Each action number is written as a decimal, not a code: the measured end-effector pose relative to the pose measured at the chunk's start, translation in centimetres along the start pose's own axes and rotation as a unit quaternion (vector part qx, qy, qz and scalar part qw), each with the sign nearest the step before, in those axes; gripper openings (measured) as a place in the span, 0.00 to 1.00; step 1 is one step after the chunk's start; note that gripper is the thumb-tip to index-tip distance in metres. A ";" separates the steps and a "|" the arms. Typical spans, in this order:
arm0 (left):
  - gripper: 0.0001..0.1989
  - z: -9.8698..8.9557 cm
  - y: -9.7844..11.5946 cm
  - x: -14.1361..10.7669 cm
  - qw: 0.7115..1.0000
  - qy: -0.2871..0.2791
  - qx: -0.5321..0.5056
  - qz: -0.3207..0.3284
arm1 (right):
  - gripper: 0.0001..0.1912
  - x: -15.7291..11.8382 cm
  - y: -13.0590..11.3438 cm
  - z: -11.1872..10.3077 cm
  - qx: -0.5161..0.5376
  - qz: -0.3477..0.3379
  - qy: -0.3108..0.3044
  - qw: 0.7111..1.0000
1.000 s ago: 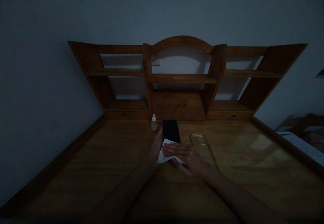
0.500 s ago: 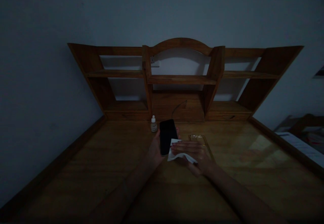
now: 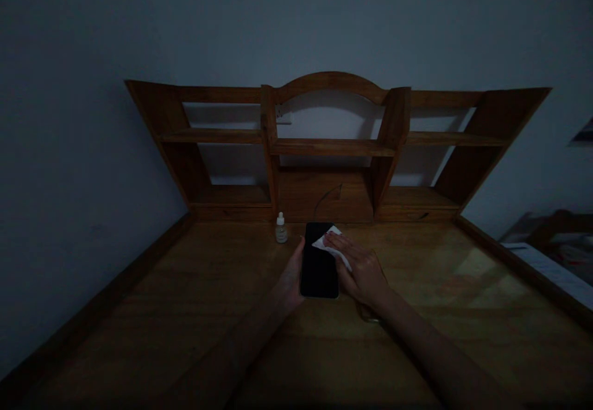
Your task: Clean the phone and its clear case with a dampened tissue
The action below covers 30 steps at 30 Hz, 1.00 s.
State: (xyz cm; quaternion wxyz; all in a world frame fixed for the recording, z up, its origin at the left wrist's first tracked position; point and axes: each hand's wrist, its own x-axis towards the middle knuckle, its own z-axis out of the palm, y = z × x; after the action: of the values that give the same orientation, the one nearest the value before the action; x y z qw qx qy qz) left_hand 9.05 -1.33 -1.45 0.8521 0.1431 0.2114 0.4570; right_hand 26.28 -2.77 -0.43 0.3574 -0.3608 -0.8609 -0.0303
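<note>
The phone (image 3: 319, 274) is held at the centre of the frame, just below the shelf (image 3: 333, 146), with its dark face up and its long sides running roughly up and down the frame. It is gripped from its left side by the left hand (image 3: 291, 277). The thumb of that hand is laid along the phone's left edge; the other fingers are hidden behind the phone, so whether they are spread or together cannot be told.

The cloth (image 3: 319, 244), white and creased, is held against the upper right part of the phone by the right hand (image 3: 365, 274). The fingers of this hand are kept close together, stretched toward the upper left and laid over the cloth, while the thumb is set lower, near the phone's right edge. A corner of the cloth is left showing past the fingertips.

The bottle (image 3: 281, 231), clear with a white dropper top, is stood upright on the desk (image 3: 185, 286), to the upper left of the phone and near it. The case (image 3: 372, 320), gold-edged, is mostly covered by the right hand and forearm. At the right of the frame, a sheet (image 3: 551, 265) is seen beyond the desk's edge.
</note>
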 end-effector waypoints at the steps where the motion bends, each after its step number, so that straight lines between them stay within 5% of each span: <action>1: 0.24 -0.1 -0.1 0.1 1.000 -0.003 0.005 0.006 | 0.25 0.1 -0.1 0.0 -0.010 0.010 -0.001 1.000; 14: 0.25 -0.4 0.7 0.0 0.997 0.058 -0.015 0.039 | 0.26 0.4 -1.5 -0.7 0.011 -0.044 -0.044 0.998; 22: 0.33 -1.6 1.3 0.6 0.999 -0.045 -0.030 0.005 | 0.26 -0.5 -1.6 -0.7 0.081 -0.155 -0.027 0.984; 30: 0.33 -2.0 1.1 1.0 0.999 -0.001 -0.026 0.022 | 0.25 -0.5 -2.2 0.3 0.114 -0.134 -0.070 0.982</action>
State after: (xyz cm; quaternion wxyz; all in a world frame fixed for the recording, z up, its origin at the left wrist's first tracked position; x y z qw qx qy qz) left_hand 7.79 0.18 -2.90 0.8455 0.1257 0.1957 0.4806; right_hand 24.93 -4.65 -0.48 0.3277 -0.2000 -0.9223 0.0452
